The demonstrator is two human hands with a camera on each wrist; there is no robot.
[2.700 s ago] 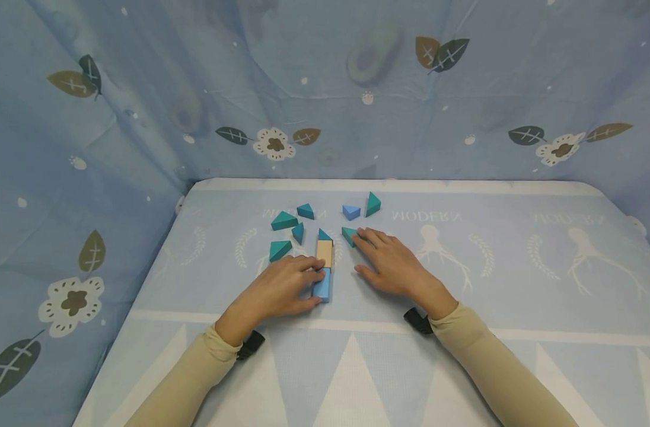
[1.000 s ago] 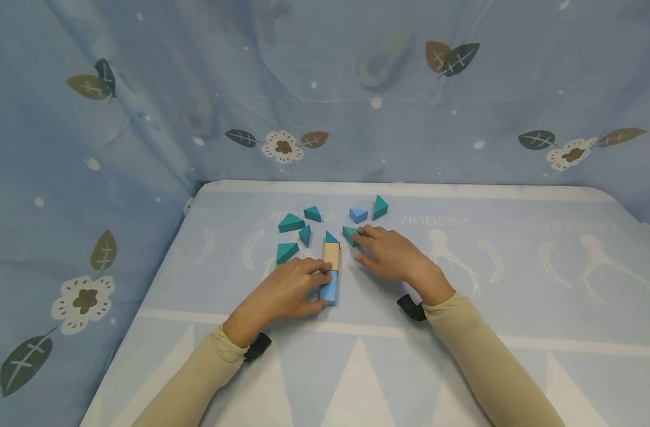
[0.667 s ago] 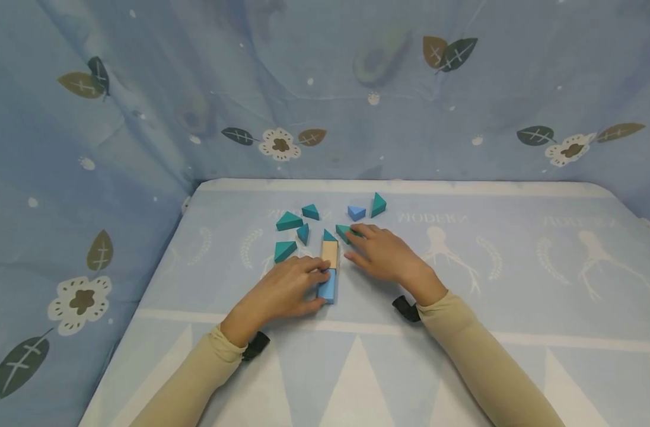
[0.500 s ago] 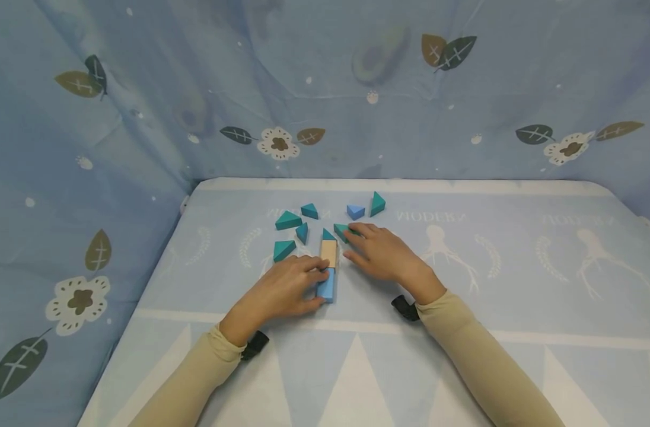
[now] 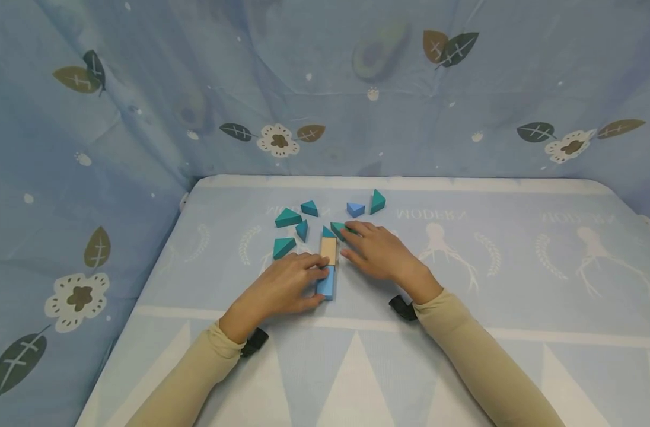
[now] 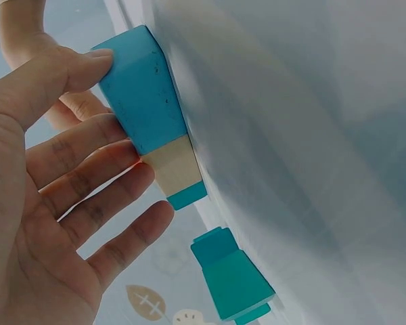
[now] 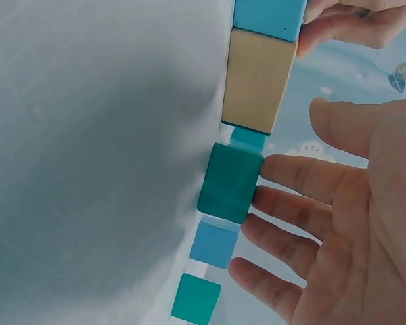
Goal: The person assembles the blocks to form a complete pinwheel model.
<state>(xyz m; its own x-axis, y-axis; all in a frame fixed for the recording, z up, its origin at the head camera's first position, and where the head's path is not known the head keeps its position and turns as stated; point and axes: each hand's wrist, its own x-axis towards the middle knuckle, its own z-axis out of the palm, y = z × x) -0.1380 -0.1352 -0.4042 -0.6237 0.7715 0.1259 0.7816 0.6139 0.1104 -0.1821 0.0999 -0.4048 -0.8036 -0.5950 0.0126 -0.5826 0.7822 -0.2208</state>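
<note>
A short row lies on the table: a light blue rectangular block (image 5: 326, 288) nearest, a bare wooden block (image 5: 329, 250) beyond it, and a small blue triangular block (image 5: 328, 232) at the far end. My left hand (image 5: 284, 286) rests along the row's left side. Its thumb touches the blue block's near end; its fingertips lie by the joint with the wood. With fingers extended, my right hand (image 5: 381, 252) touches a green triangular block (image 7: 229, 181) just right of the row's far tip. That block is partly covered by the fingers in the head view.
Left of the row lie several teal and green triangular blocks, including a large green one (image 5: 287, 217) and another (image 5: 284, 247). Farther back, right of the row, are a small blue triangle (image 5: 355, 209) and a green triangle (image 5: 378, 202). A patterned curtain stands behind the table.
My right hand has slid the green triangular block leftward, closer to the tip of the row. The left hand has stayed at the blue block. The head view has shifted slightly.
</note>
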